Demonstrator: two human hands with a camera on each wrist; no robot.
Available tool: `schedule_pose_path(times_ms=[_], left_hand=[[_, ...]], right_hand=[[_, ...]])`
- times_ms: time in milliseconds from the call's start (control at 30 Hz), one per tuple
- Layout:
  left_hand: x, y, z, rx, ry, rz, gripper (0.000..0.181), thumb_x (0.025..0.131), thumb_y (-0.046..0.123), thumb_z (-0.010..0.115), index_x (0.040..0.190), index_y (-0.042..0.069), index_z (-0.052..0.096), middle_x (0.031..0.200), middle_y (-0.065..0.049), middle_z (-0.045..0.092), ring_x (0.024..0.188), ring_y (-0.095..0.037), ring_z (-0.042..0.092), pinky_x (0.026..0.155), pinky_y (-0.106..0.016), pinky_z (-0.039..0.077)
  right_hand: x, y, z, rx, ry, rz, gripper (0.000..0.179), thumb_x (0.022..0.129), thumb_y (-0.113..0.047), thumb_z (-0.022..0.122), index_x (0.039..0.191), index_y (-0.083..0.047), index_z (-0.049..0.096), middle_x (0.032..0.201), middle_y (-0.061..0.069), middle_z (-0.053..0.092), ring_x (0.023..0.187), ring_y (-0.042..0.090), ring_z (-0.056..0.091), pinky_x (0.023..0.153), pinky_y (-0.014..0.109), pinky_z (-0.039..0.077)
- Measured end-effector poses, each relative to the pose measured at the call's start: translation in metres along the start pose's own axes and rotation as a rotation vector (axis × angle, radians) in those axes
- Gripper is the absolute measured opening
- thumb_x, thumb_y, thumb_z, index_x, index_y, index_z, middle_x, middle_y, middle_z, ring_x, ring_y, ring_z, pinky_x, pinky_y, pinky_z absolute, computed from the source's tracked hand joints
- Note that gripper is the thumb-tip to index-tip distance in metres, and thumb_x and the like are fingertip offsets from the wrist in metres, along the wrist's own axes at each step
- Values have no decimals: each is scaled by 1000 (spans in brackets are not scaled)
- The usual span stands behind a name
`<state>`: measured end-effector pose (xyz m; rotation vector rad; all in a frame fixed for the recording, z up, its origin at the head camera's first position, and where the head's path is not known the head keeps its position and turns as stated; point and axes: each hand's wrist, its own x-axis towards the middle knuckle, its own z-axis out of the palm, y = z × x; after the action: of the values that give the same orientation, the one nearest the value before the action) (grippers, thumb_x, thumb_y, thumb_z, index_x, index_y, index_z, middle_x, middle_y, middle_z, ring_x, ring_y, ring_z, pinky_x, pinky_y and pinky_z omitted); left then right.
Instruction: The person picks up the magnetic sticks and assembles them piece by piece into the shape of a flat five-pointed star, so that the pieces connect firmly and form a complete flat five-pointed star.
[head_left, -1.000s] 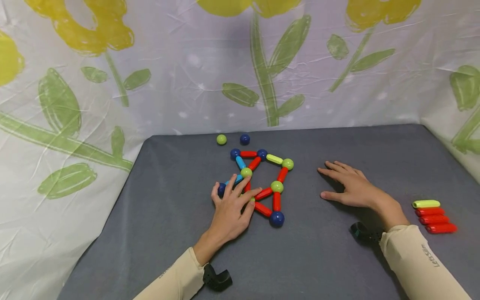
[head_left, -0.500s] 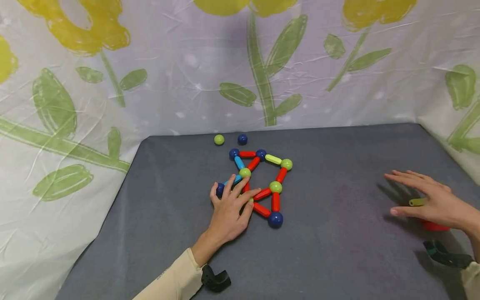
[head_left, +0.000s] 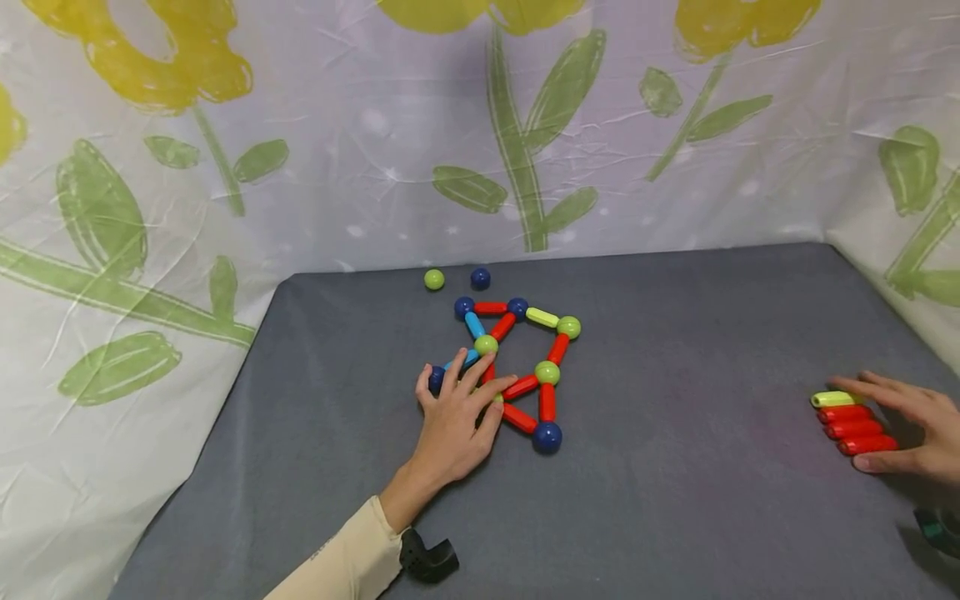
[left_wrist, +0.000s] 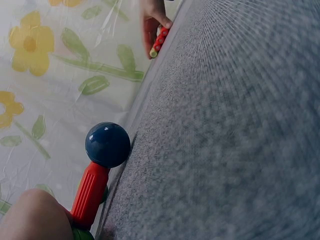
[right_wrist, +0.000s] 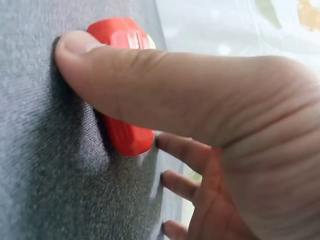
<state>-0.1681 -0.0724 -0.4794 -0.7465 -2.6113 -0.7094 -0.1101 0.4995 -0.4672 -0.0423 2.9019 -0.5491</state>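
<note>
In the head view, my left hand [head_left: 455, 421] rests with spread fingers over the left side of a flat structure of magnetic rods and balls. It partly covers a green ball and some rods. A blue ball [head_left: 547, 437] forms the near corner, joined to red rods [head_left: 547, 403]; other corners are green balls [head_left: 568, 327] and blue balls [head_left: 517, 309]. At the right, my right hand [head_left: 918, 425] spans a row of loose rods: a yellow-green rod [head_left: 835, 400] and three red rods [head_left: 855, 429]. Its thumb [right_wrist: 100, 65] lies along the nearest red rod [right_wrist: 131, 135].
A loose green ball [head_left: 434, 279] and a loose blue ball [head_left: 480, 277] lie near the back edge of the grey table [head_left: 660, 500]. Behind stands a white cloth backdrop [head_left: 360, 125] with printed flowers. A black wrist camera [head_left: 429, 557] sits at my left wrist.
My right hand has moved right from beside the structure, passed over the loose rods, and come down around the row. The left hand stays on the structure. The view has shifted slightly.
</note>
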Motion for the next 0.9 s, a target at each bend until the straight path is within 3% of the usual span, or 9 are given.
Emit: schedule_pose_path(times_ms=[100, 267, 467, 600, 733, 900], left_hand=[[0, 0, 0, -3, 1, 0, 34, 105, 28, 48, 131, 28, 69, 156, -8, 50, 150, -44, 33, 111, -76, 0], [0, -1, 0, -6, 12, 6, 34, 104, 28, 48, 131, 28, 69, 155, -8, 51, 150, -44, 34, 111, -75, 0], [0, -2, -1, -2, 18, 6, 33, 104, 28, 49, 130, 29, 70, 155, -7, 51, 150, -44, 34, 111, -76, 1], [-1, -2, -1, -7, 20, -3, 33, 104, 28, 49, 129, 29, 70, 155, -6, 51, 150, -44, 33, 111, -76, 0], [1, -1, 0, -10, 16, -15, 33, 103, 27, 49, 129, 29, 70, 156, -6, 50, 151, -44, 30, 111, -76, -1], [1, -1, -1, -11, 44, -66, 33, 101, 23, 50, 125, 27, 73, 155, -6, 50, 152, -45, 27, 111, -76, -2]], right_hand=[[5, -2, 0, 38, 39, -15, 113, 64, -34, 94, 153, 0, 34, 149, 52, 17, 135, 76, 10, 103, 87, 4], [16, -15, -1, 73, 78, -112, 99, 68, -28, 94, 147, 2, 44, 149, 51, 23, 137, 73, 15, 105, 86, 4], [47, -66, -7, 77, -17, -147, 93, 75, -37, 90, 149, -2, 45, 158, 42, 20, 139, 71, 7, 93, 88, 7], [79, -107, 0, 143, -29, -227, 88, 78, -38, 88, 151, -10, 46, 163, 33, 20, 145, 64, 8, 98, 83, 8], [110, -140, 12, 190, 4, -281, 87, 81, -40, 86, 153, -14, 45, 165, 28, 21, 150, 56, 6, 103, 77, 8], [133, -159, 27, 249, 117, -297, 86, 83, -37, 84, 155, -13, 43, 164, 26, 27, 150, 53, 12, 105, 74, 7]])
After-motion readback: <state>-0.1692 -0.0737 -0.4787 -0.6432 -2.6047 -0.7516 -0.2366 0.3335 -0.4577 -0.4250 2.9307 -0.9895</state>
